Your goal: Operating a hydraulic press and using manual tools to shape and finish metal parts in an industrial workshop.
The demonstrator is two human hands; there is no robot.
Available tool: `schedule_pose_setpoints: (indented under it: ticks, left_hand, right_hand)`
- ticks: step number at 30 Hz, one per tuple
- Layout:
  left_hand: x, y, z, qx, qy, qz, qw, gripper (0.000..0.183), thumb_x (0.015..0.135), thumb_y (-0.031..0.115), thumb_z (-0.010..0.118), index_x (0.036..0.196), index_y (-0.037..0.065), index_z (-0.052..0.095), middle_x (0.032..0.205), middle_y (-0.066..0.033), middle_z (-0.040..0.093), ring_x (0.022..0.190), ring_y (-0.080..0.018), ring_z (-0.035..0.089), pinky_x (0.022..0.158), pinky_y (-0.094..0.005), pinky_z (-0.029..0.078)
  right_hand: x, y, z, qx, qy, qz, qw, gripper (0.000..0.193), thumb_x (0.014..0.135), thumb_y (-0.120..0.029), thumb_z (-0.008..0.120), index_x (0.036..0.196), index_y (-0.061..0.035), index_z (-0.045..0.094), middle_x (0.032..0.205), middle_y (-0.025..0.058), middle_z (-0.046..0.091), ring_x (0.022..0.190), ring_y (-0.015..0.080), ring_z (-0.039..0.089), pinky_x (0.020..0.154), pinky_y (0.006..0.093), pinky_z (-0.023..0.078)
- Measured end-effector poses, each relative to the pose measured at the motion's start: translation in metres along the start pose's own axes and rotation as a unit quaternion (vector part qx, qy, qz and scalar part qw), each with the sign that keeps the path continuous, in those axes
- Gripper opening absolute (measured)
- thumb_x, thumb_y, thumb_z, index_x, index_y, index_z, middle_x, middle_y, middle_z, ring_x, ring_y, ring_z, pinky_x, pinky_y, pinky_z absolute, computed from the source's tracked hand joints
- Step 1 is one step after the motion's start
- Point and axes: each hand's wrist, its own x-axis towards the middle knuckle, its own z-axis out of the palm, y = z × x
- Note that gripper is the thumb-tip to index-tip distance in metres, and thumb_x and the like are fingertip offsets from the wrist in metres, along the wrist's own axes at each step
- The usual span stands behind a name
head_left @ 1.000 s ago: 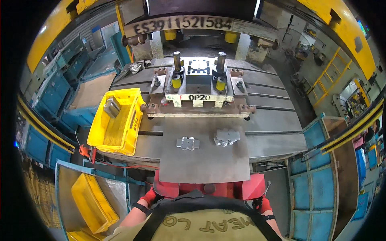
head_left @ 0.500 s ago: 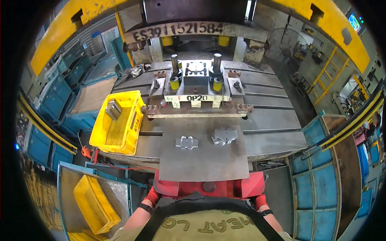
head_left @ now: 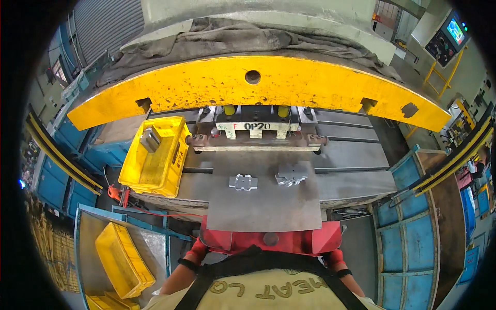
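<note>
In a red glove, my left hand [head_left: 197,250] is at the left end of a red console [head_left: 248,241] with a dark round knob in its middle. My right hand [head_left: 334,257], gloved in red too, is at the console's right end. The fingers of both are hidden by the console's side covers. Beyond the console, a steel plate [head_left: 263,212] carries a small flat metal part [head_left: 243,182] and a bulkier stamped metal part [head_left: 292,174] to its right. The yellow press slide [head_left: 258,90] hangs low over the die [head_left: 257,127], hiding most of it.
A yellow crate [head_left: 155,178] holding metal parts stands left on the slotted press bed [head_left: 351,146]. Below it, more yellow bins [head_left: 123,258] lie in a blue-framed container. A blue cage [head_left: 405,232] stands at right. Yellow-black guards [head_left: 454,155] flank both sides; a lit control panel [head_left: 454,31] is upper right.
The yellow press slide has come down over the die, covering its posts and upper face. My hands stay at the console's ends, and both metal parts lie in place on the plate.
</note>
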Motion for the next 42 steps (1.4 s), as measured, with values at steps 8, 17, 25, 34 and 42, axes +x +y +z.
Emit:
schedule_pose_setpoints:
  ticks: [8, 17, 25, 34, 42]
  left_hand:
    - [-0.01, -0.013, -0.034, -0.154, -0.042, -0.154, 0.975, 0.041, 0.07, 0.027, 0.05, 0.104, 0.003, 0.044, 0.1, -0.0079, 0.049, 0.089, -0.0157, 0.046, 0.074, -0.0289, 0.037]
    - [0.055, 0.187, -0.148, -0.124, 0.075, 0.063, 0.987, 0.024, 0.072, 0.022, 0.05, 0.088, 0.004, 0.052, 0.074, -0.0003, 0.053, 0.07, -0.0084, 0.046, 0.063, -0.0215, 0.037]
    - [0.188, 0.354, -0.163, 0.003, 0.12, 0.285, 0.951, 0.019, 0.075, 0.014, 0.047, 0.089, 0.003, 0.05, 0.079, 0.0005, 0.051, 0.069, -0.0058, 0.045, 0.062, -0.0195, 0.037]
    - [0.276, 0.404, -0.141, 0.364, 0.239, 0.089, 0.896, 0.04, 0.069, 0.03, 0.048, 0.096, 0.0, 0.048, 0.097, -0.0194, 0.048, 0.092, -0.0296, 0.046, 0.077, -0.033, 0.037]
    - [0.295, 0.404, -0.164, 0.275, 0.265, 0.153, 0.911, 0.025, 0.069, 0.024, 0.05, 0.082, 0.003, 0.054, 0.08, -0.0129, 0.055, 0.076, -0.0239, 0.052, 0.066, -0.0293, 0.04]
  right_hand:
    - [0.01, 0.006, -0.013, 0.023, 0.043, -0.029, 0.998, 0.015, 0.069, -0.023, 0.052, 0.076, -0.0091, 0.054, 0.055, 0.0028, 0.049, 0.039, 0.0126, 0.042, 0.033, 0.0251, 0.029]
    - [-0.006, -0.084, -0.011, 0.307, 0.126, -0.235, 0.914, 0.017, 0.076, -0.023, 0.046, 0.079, -0.0071, 0.043, 0.057, 0.0022, 0.046, 0.046, 0.0118, 0.044, 0.042, 0.0237, 0.036]
    - [-0.02, -0.117, 0.046, 0.176, -0.118, -0.127, 0.969, 0.018, 0.076, -0.021, 0.047, 0.079, -0.0039, 0.051, 0.063, 0.0016, 0.05, 0.053, 0.0097, 0.047, 0.048, 0.0223, 0.039]
    - [-0.026, -0.108, 0.058, 0.077, -0.068, -0.174, 0.979, 0.014, 0.073, -0.015, 0.051, 0.079, -0.0022, 0.051, 0.068, 0.0024, 0.051, 0.06, 0.0116, 0.049, 0.052, 0.0219, 0.039]
    - [-0.052, -0.129, 0.047, -0.144, -0.102, -0.454, 0.873, 0.023, 0.063, -0.007, 0.054, 0.085, -0.0011, 0.049, 0.079, 0.01, 0.051, 0.07, 0.022, 0.05, 0.061, 0.0286, 0.039]
